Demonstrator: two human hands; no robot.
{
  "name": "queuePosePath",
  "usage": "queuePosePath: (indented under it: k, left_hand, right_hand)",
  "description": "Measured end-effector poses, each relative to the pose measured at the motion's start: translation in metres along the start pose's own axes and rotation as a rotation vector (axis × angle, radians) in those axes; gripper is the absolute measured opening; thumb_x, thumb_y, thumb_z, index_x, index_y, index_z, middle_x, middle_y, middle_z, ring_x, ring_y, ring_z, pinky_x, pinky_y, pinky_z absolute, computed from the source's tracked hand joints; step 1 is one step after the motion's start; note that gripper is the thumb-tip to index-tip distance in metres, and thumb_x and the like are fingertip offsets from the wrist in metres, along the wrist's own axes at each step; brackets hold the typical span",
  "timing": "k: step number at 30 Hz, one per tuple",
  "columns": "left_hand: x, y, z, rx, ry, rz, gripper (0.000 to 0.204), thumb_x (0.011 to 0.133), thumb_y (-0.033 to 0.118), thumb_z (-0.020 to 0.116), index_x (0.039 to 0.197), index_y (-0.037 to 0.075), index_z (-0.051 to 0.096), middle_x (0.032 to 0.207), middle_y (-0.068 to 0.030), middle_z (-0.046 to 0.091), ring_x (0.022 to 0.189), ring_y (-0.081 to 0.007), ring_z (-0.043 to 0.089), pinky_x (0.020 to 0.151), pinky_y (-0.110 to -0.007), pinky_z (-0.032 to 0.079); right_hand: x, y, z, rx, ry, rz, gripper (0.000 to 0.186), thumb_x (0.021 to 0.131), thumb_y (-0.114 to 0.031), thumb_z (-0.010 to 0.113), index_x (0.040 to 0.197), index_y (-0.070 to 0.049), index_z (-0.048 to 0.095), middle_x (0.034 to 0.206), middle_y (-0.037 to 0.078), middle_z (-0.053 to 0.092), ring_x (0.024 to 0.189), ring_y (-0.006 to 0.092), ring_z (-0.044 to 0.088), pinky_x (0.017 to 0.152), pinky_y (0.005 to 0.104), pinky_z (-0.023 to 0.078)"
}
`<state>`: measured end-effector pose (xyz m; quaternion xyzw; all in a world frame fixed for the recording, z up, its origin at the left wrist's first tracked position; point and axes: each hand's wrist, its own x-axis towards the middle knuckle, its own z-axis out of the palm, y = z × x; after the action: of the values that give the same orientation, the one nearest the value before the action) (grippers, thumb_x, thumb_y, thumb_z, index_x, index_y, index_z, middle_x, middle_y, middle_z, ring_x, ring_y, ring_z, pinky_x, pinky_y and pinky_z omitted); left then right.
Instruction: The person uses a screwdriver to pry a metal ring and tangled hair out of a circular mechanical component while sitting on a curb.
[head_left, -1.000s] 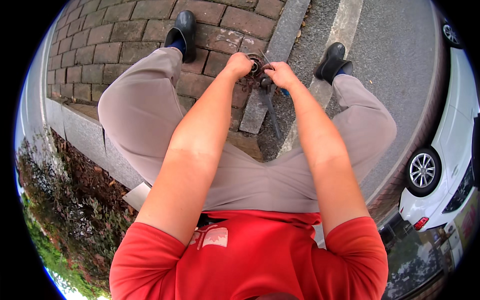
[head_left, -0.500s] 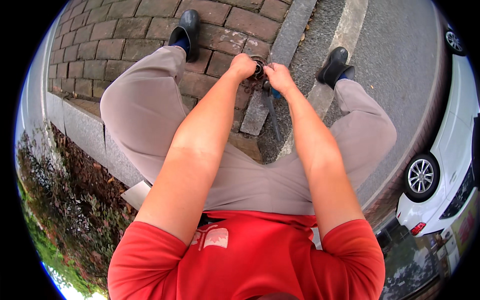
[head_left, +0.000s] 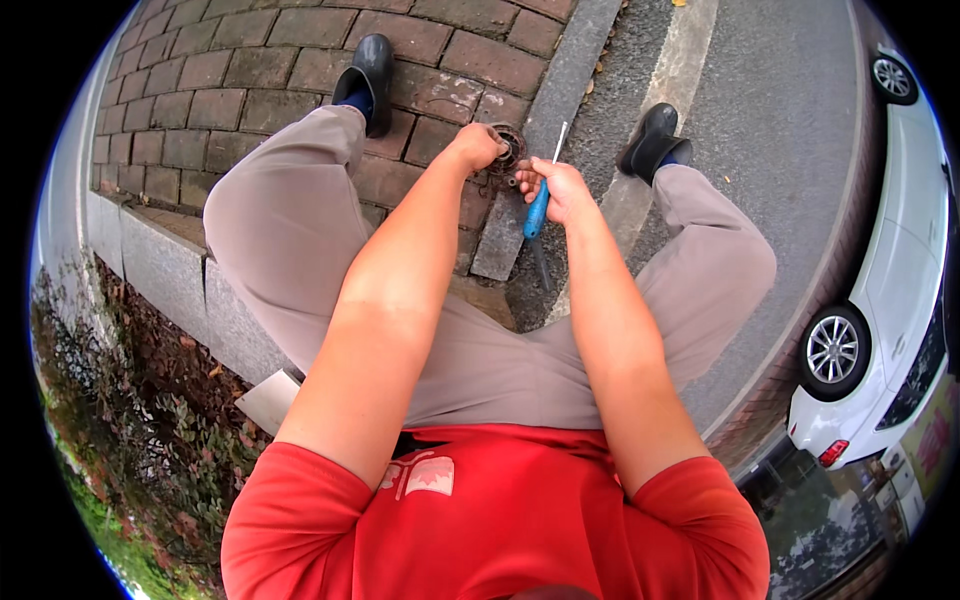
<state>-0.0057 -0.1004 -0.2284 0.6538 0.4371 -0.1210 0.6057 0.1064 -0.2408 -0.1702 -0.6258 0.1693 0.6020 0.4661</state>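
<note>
My right hand (head_left: 558,188) is closed round a screwdriver (head_left: 537,212) with a blue handle; its metal shaft points up and away past the thumb. My left hand (head_left: 480,147) grips the near-left rim of a small round dark part (head_left: 511,150), ring-shaped with a coil-like look. That part rests over the brick paving beside the grey kerb. Fingertips of my right hand are just to its lower right, near a small bit too tiny to name. A thin dark rod-like thing (head_left: 541,265) lies on the asphalt below the screwdriver handle.
My two dark shoes (head_left: 372,72) stand wide apart, one on brick paving (head_left: 285,60), one on asphalt. A grey stone kerb (head_left: 568,85) runs between. A white car (head_left: 885,280) is parked at the far right. Bushes (head_left: 170,440) grow at the lower left.
My right hand has drawn back from the round part and turned, bringing the blue screwdriver into plain view. My left hand stays at the part.
</note>
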Motion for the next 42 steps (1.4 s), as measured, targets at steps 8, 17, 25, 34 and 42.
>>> queuePosePath:
  k: [8, 17, 25, 34, 42]
  left_hand:
    - [0.005, -0.010, 0.003, -0.063, 0.090, -0.018, 0.031, 0.092, 0.025, 0.064, 0.101, -0.004, 0.068, 0.088, -0.0096, 0.067, 0.078, -0.0171, 0.058, 0.071, -0.034, 0.047]
    - [0.007, -0.013, 0.000, -0.159, 0.044, -0.054, 0.036, 0.097, 0.032, 0.058, 0.097, -0.003, 0.068, 0.087, -0.0087, 0.067, 0.078, -0.0162, 0.056, 0.072, -0.033, 0.046]
    - [0.000, -0.005, -0.002, -0.202, 0.080, -0.080, 0.037, 0.098, 0.032, 0.055, 0.097, -0.003, 0.068, 0.093, -0.0106, 0.067, 0.087, -0.0186, 0.057, 0.080, -0.035, 0.045]
    - [0.005, -0.011, -0.001, -0.147, 0.113, -0.073, 0.033, 0.095, 0.030, 0.059, 0.096, -0.001, 0.069, 0.091, -0.0108, 0.068, 0.084, -0.0172, 0.058, 0.077, -0.034, 0.046]
    - [0.002, -0.005, 0.011, -0.089, 0.126, 0.000, 0.016, 0.081, 0.014, 0.074, 0.088, 0.000, 0.070, 0.074, -0.0051, 0.064, 0.067, -0.0133, 0.055, 0.062, -0.032, 0.045]
  right_hand:
    - [0.056, 0.005, -0.011, -1.024, 0.183, -0.580, 0.028, 0.084, -0.021, 0.070, 0.106, -0.004, 0.070, 0.095, 0.018, 0.071, 0.089, 0.0307, 0.068, 0.080, 0.0390, 0.052]
    - [0.052, 0.001, 0.008, -1.220, 0.207, -0.714, 0.025, 0.084, -0.027, 0.071, 0.092, -0.003, 0.068, 0.093, 0.019, 0.067, 0.092, 0.0377, 0.063, 0.081, 0.0441, 0.050]
    - [0.012, 0.015, 0.017, -0.678, -0.017, -0.279, 0.027, 0.087, -0.024, 0.068, 0.078, 0.002, 0.068, 0.069, 0.008, 0.066, 0.059, 0.0165, 0.061, 0.057, 0.0319, 0.049]
    - [0.027, -0.014, -0.019, -0.442, 0.194, -0.236, 0.029, 0.095, -0.025, 0.058, 0.102, 0.001, 0.070, 0.086, 0.012, 0.071, 0.066, 0.0182, 0.065, 0.058, 0.0314, 0.049]
    - [0.067, -0.015, 0.010, -1.161, 0.157, -0.656, 0.021, 0.085, -0.017, 0.067, 0.104, -0.011, 0.072, 0.097, 0.018, 0.069, 0.094, 0.0343, 0.066, 0.083, 0.0421, 0.051]
